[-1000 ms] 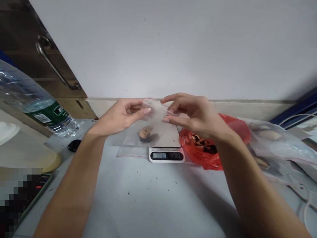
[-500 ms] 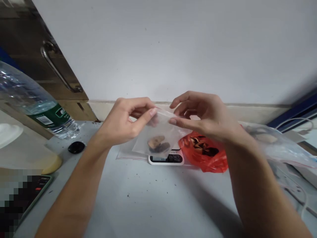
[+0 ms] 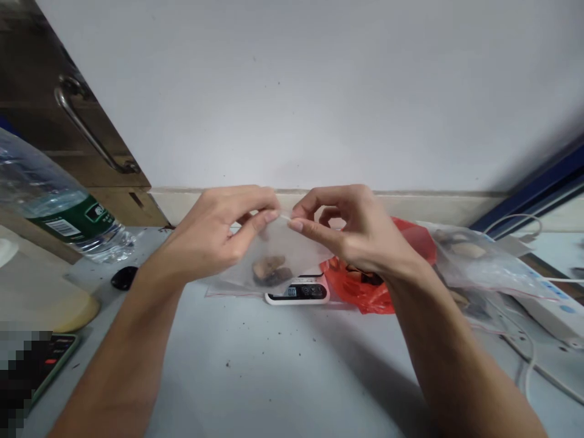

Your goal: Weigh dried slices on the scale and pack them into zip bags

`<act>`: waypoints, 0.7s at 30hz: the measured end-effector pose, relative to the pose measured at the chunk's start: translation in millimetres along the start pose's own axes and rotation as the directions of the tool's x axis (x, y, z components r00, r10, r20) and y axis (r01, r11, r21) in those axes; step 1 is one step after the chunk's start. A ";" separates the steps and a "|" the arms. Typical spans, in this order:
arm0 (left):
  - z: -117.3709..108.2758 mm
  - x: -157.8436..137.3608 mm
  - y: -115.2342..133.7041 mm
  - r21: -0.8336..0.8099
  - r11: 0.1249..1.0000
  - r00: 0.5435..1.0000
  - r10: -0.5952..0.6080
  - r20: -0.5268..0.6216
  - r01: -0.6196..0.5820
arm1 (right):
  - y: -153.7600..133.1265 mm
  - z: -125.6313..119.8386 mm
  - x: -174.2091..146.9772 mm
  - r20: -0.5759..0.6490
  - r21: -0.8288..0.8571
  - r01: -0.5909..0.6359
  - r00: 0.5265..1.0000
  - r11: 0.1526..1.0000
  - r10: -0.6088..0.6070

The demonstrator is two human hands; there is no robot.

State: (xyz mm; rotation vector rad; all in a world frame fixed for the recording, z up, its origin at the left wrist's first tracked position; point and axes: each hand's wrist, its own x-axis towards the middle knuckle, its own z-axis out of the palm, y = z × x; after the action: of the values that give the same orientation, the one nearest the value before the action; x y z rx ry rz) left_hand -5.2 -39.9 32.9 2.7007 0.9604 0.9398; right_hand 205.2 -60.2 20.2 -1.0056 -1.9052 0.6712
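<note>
Together, two hands [image 3: 207,230] [image 3: 359,224] in a pinch on one translucent bag [image 3: 294,246] above one scale [image 3: 314,292], one red bag [image 3: 365,297] alongside.

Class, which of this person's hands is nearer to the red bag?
Right. The right hand partly overlaps the red bag in view; the left hand is farther left, pinching the top of the clear bag.

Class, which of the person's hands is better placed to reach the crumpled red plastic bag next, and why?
Likely the right hand: it is nearer, partly covering the red plastic bag in view. The left hand is farther off, across the translucent plastic bag both pinch.
</note>
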 end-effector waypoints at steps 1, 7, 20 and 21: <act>-2.1 0.2 -2.0 -0.011 1.000 1.000 -0.018 0.003 0.018 | 0.8 -1.7 0.0 0.004 -0.009 -0.018 1.000 1.000 0.018; -13.7 -3.0 -15.8 -0.017 0.997 0.995 -0.073 -0.073 0.072 | 7.9 -16.0 -4.3 0.062 -0.164 -0.065 0.995 0.984 0.076; -4.6 1.4 -8.7 -0.035 0.999 1.000 -0.020 -0.018 0.019 | 2.7 -8.9 -3.6 0.113 -0.127 0.009 0.994 0.992 0.005; -5.7 1.0 -9.6 -0.024 1.000 1.000 -0.012 -0.022 0.011 | 1.4 -7.9 -3.2 0.105 -0.123 0.000 0.994 0.992 0.013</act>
State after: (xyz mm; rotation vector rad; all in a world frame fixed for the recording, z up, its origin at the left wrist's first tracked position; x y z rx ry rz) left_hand -13.1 -32.2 35.0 2.6681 0.9613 0.9746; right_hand 213.5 -61.6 21.5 -1.0718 -2.0573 0.6284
